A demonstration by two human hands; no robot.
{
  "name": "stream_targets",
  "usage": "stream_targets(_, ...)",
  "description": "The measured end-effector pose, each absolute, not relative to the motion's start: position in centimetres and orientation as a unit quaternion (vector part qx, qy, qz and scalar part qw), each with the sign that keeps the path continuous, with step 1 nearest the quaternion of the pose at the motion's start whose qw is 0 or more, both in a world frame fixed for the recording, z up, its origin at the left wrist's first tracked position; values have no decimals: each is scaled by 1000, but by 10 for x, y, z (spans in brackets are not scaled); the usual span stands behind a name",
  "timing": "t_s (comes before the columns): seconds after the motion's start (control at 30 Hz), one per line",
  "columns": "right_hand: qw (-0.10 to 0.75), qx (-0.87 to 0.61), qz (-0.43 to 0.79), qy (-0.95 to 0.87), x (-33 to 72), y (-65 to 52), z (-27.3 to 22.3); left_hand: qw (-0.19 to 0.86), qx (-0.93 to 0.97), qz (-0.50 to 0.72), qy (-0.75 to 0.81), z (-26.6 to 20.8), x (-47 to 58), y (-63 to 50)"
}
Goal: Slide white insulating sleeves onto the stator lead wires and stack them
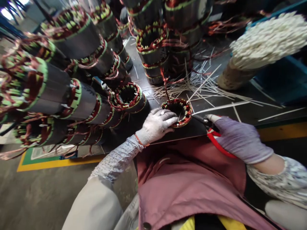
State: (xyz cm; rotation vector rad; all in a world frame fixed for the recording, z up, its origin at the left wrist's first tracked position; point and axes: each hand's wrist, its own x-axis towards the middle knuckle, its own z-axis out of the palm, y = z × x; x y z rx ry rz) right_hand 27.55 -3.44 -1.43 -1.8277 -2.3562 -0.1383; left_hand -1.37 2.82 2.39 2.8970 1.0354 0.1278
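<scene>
My left hand [158,124], in a white knitted glove, grips the near left rim of a motor stator [187,118] on the dark tabletop. Its fingers lie over the opening, with the thumb on the near side. The stator has reddish copper windings and yellow-green slot liners; a twisted bundle of leads [165,83] rises from its far side. In a purple glove, my right hand [240,137] is closed around a red-handled hand tool [220,143], scissors or pliers. Its narrow dark tip meets the stator's right rim. Blur hides the exact tool type and whatever lies at the tip.
More stators [130,97] stand just left, with stacks [83,99] beyond. Loose pale strips [177,91] litter the table behind the work. At the right are a thick bundle of white cords [268,41] and a blue bin [283,78]. The yellow-striped table edge is near my body.
</scene>
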Motion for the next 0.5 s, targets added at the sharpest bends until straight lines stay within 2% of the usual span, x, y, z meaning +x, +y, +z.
stream_targets(0.13,108,-591,-6,-799,290,-27,-16,11,936,0,352,51,-6,11)
stream_targets(0.23,61,-631,16,-773,297,-9,-6,-41,922,9,385,66,17,-3)
stream_targets(0.4,10,-609,71,-790,284,32,11,20,910,-88,405,48,54,13)
stream_targets(0.5,4,-598,108,-794,281,45,8,44,922,-84,375,33,55,27)
